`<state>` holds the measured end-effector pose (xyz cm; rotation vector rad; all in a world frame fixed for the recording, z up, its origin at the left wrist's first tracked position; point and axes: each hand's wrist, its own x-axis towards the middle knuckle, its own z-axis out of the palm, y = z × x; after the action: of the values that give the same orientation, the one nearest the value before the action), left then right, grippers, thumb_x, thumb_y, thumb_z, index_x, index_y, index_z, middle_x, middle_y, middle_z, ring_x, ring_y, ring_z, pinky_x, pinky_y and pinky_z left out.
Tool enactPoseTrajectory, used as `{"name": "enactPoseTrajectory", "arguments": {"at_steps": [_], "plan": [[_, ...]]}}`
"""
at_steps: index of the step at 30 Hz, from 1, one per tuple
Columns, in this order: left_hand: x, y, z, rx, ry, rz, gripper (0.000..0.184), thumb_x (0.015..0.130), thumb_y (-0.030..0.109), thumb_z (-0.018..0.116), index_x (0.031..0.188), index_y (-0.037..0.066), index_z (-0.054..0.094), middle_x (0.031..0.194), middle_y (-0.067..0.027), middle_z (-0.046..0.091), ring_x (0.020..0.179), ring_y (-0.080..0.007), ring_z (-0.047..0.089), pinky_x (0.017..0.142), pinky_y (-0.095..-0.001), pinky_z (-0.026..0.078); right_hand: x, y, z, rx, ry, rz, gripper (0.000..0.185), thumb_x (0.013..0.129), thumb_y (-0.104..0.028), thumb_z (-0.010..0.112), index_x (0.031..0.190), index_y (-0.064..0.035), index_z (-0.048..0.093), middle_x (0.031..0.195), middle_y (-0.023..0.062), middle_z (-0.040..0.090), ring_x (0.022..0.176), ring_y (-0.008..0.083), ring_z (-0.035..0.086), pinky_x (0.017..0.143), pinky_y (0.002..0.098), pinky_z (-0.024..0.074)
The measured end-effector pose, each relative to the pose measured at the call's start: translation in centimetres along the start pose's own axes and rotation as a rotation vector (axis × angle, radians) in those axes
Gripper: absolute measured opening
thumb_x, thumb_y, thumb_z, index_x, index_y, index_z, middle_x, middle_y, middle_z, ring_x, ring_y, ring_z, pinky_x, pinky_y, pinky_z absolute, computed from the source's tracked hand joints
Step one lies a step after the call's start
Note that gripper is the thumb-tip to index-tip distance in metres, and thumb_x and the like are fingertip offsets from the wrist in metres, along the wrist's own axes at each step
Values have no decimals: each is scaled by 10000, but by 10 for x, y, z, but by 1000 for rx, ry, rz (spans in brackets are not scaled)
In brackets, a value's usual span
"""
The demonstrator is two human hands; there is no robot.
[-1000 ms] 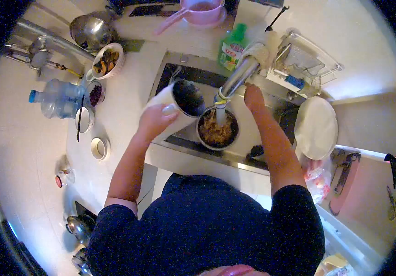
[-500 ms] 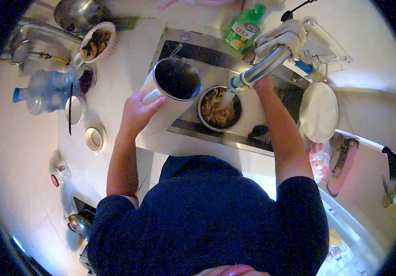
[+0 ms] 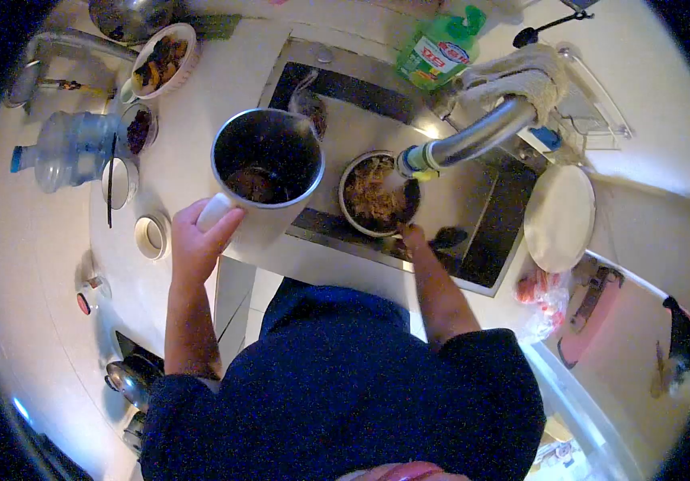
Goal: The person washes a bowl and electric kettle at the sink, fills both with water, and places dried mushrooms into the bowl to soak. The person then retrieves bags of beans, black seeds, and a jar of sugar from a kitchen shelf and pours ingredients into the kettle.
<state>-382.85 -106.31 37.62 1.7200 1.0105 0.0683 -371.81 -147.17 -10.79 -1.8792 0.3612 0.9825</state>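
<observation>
My left hand (image 3: 203, 236) is closed around the pale handle of a large white jug (image 3: 277, 210). The jug has a metal rim and a dark inside, with something brownish at the bottom. To its right, a round bowl (image 3: 348, 215) of brown, shredded-looking food sits in the sink (image 3: 461, 204). Above the bowl is the mouth of the towel-wrapped faucet (image 3: 481, 136), with water running into the food. My right hand (image 3: 414, 238) grips the bowl at its near right rim; its fingers are partly hidden.
Behind the sink stands a green detergent bottle (image 3: 441, 50). A white oval plate (image 3: 560, 218) is at the right. On the left counter are a basket of dark food (image 3: 164, 62), a white bowl (image 3: 120, 183) with chopsticks, and a blue water bottle (image 3: 76, 152).
The jug has moved left and now tips more toward the camera. My right hand has come from behind the faucet to the bowl's near rim. Water still runs.
</observation>
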Motion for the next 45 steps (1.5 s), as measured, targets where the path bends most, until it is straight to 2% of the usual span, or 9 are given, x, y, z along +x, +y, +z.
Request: {"name": "enactPoseTrajectory", "arguments": {"at_steps": [2,4,6,11,14,16,19,38,45], "plan": [[-4,0,-3,3,20,-14,226,701,201,702,758,2,612,614,8,549,506,-61,484,440,-203,361,-15,-24,11,-890,51,-382,379,742,-265,645,972,19,549,922,170,578,911,303,541,776,438,448],[-6,1,-5,-16,3,-51,222,706,196,697,771,3,610,613,9,545,500,-56,477,432,-200,354,8,-25,11,-267,225,-40,271,767,-234,614,866,11,556,827,145,586,783,262,575,659,450,481],[-7,1,-7,-41,-5,-43,218,710,192,694,779,3,609,611,9,543,493,-54,472,424,-197,347,18,-22,-23,-426,125,-217,272,760,-226,619,867,14,547,811,145,587,754,260,583,632,438,486],[-5,-10,4,-95,-39,-33,222,711,196,692,780,3,607,588,9,533,465,-50,457,403,-195,331,-38,-117,-23,-495,102,135,302,756,-226,629,875,30,522,825,171,590,785,304,591,679,405,484],[-2,-9,15,-85,-5,-20,217,713,199,691,763,9,601,559,18,512,455,-47,444,397,-196,323,-62,-147,-24,-692,687,-428,374,740,-255,638,972,13,517,959,200,587,941,352,549,801,392,447],[2,-10,16,-105,-5,-16,220,713,206,691,754,11,597,551,20,504,451,-48,439,396,-196,320,-80,-220,-1,-348,243,-404,444,765,-305,597,1067,2,490,1031,189,557,989,344,519,845,390,424],[2,-6,17,-104,4,-46,216,712,203,687,750,11,594,552,17,503,447,-51,437,398,-197,321,-25,-189,46,-562,70,-414,443,772,-305,587,1085,-9,484,1053,183,546,1001,335,512,856,388,418],[7,-18,-3,-142,16,-64,159,730,168,641,704,29,569,533,24,484,446,-49,432,414,-195,313,-31,-168,22,-523,-53,-428,452,814,-304,524,1198,-80,444,1188,146,476,1078,280,466,926,372,378],[3,-14,10,-16,29,-56,162,723,166,652,710,24,574,536,23,487,450,-49,436,416,-197,320,14,-138,49,-952,-40,-490,445,794,-270,542,1183,-71,453,1182,152,480,1080,299,462,932,375,374]]}}
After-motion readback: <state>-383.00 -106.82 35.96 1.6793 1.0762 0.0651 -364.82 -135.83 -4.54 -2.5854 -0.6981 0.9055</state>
